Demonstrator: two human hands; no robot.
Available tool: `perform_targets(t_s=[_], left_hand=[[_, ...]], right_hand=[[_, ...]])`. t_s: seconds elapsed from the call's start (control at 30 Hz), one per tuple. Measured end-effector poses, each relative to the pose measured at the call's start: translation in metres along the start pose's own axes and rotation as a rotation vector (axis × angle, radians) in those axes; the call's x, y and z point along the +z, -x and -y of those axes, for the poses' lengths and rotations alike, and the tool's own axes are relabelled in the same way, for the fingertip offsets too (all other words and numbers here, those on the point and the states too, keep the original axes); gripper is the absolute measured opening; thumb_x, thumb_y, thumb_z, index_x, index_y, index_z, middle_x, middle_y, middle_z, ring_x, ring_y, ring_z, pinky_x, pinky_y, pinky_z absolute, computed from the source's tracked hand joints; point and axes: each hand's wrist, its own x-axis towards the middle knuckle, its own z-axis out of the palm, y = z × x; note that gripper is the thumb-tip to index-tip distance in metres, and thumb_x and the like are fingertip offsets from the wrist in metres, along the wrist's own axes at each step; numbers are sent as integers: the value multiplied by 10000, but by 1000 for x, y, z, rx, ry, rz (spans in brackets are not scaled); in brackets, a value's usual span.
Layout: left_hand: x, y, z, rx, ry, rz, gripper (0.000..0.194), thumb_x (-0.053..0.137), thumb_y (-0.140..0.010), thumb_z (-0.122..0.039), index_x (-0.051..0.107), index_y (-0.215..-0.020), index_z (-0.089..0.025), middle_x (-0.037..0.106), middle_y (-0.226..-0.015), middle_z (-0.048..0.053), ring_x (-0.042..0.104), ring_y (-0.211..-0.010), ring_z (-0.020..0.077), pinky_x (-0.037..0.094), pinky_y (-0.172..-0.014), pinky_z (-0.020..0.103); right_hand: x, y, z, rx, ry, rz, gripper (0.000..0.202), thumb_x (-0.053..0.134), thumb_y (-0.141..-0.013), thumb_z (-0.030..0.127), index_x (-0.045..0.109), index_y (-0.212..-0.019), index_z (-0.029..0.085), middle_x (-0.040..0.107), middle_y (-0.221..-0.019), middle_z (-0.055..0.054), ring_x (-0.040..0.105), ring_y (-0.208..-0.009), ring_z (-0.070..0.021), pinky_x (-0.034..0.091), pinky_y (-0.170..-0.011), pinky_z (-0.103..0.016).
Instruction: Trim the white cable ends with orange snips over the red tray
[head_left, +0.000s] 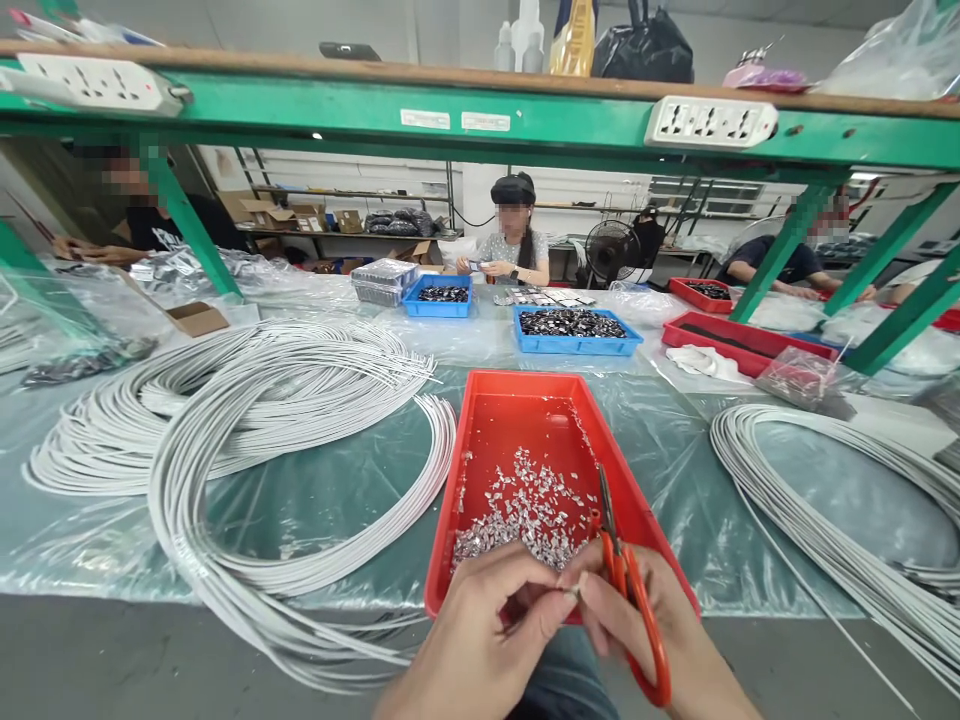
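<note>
Right here at near centre sits the tray [510, 405], small pieces [517, 510] heaped in its near half; left hand [487, 620] and right hand [652, 590] meet at its near edge. Over on the left, cable coils [300, 575] overlap; on the right lies another coil [825, 520]. Beyond the tray there's a bin [577, 346] holding parts [570, 322], a second bin [439, 310] farther off to its left, and behind both, a co-worker [517, 245].
</note>
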Motion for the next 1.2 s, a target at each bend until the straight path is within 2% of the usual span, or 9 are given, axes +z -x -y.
perform_targets(t_s=[0.07,0.2,0.3,0.47,0.6,0.73,0.87,1.03,1.2], left_hand=[[2,0,-1,-15,67,20,219,565,-851,-264,673,-714,-131,591,-615,21,492,-516,96,361,-491,205],[8,2,3,142,298,-33,104,661,-779,-177,695,-687,-143,605,-614,15,518,-541,93,390,-517,187],[10,3,6,165,374,-58,97,695,-735,-114,673,-647,-148,599,-664,11,528,-560,80,394,-516,162],[9,2,6,-12,417,-174,151,713,-723,-206,618,-619,-152,541,-616,-18,482,-578,95,353,-540,186],[10,1,4,-74,340,-174,204,687,-743,-236,588,-586,-151,500,-606,-22,468,-567,104,328,-533,206],[9,0,6,-16,284,-187,220,728,-721,-262,605,-575,-152,482,-607,-26,436,-554,92,310,-516,193],[8,-1,10,-6,471,-153,268,743,-708,-325,590,-584,-144,519,-608,-24,458,-556,75,343,-525,171],[6,-2,8,-307,712,-53,449,741,-620,-539,602,-621,-112,510,-502,-24,449,-410,54,372,-383,146],[8,-1,8,-371,773,32,487,736,-599,-573,616,-648,-104,519,-448,-26,457,-365,42,372,-356,128]], right_hand=[[-1,1,1,-39,59,-41,327,735,-737,415,633,-636,121,474,-451,49,358,-437,-41,263,-466,-174],[-2,3,-5,204,-493,271,246,645,-840,346,645,-674,163,336,-346,109,216,-319,-21,223,-404,-170],[-1,3,-10,322,-730,349,216,615,-869,290,632,-688,173,329,-386,115,177,-329,-19,216,-406,-163],[3,2,-7,-30,-146,64,338,660,-777,503,655,-762,166,426,-406,76,282,-389,-42,209,-445,-195],[6,3,-5,-154,96,-164,276,763,-692,394,657,-671,141,461,-461,49,356,-447,-65,233,-465,-207],[9,-2,-6,32,-324,58,356,696,-775,368,536,-538,157,349,-358,92,258,-335,-32,191,-408,-198],[13,-7,-9,206,-637,189,241,675,-803,337,624,-648,160,267,-359,133,137,-277,4,174,-380,-171],[11,-9,-15,9,-422,146,254,669,-805,406,658,-732,163,357,-362,98,267,-348,-36,187,-389,-183],[1,-12,0,-131,76,-5,340,696,-753,456,640,-665,132,387,-416,75,303,-397,-51,254,-430,-196]])
